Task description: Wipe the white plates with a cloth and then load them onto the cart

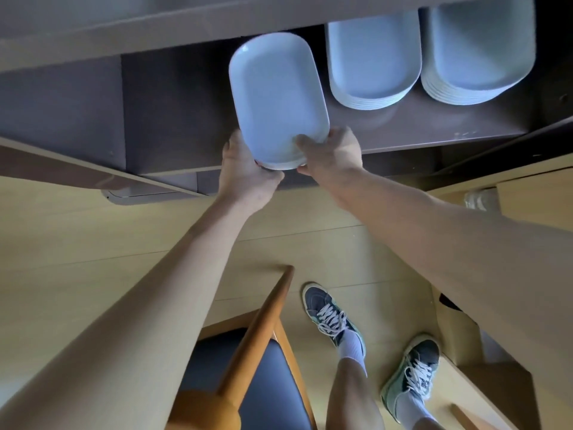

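A small stack of white oblong plates (277, 97) sits at the front of the cart's dark brown lower shelf (173, 113). My left hand (245, 178) grips its near end from below. My right hand (330, 150) holds the near right corner, thumb lying on the top plate's rim. Two taller stacks of the same white plates stand further right on the shelf, one in the middle (373, 60) and one at the far right (480, 51). No cloth is in view.
The cart's upper shelf edge (155, 29) overhangs the plates. A wooden chair with a dark seat (254, 361) stands close by my left leg. My feet in dark sneakers (331, 315) are on the pale wood floor. A light wooden cabinet (533, 200) is at right.
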{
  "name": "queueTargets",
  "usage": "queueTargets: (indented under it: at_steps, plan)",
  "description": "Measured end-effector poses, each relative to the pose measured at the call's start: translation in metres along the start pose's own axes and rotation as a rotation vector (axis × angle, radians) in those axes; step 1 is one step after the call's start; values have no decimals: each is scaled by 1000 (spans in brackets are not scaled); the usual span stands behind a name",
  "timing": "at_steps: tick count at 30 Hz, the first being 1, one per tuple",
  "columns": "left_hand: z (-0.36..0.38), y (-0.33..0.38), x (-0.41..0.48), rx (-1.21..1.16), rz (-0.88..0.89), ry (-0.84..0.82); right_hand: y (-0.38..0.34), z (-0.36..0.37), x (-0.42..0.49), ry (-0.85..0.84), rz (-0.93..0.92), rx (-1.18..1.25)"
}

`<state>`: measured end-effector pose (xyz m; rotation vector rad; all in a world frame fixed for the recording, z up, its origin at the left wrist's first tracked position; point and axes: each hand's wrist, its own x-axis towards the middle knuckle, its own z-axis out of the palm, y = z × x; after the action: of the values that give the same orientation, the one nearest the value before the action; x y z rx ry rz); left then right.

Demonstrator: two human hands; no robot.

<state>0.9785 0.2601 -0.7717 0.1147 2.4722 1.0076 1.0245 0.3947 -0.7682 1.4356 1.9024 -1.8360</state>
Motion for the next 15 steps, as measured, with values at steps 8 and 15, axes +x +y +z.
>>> queueTargets:
  at_steps: [8, 15]
  plan:
    - [3, 7, 43, -7, 17, 89, -18, -8, 9, -24, -183, -165]
    - [0, 29, 65, -63, 55, 32, -37, -12, 24, -79, -232, -134]
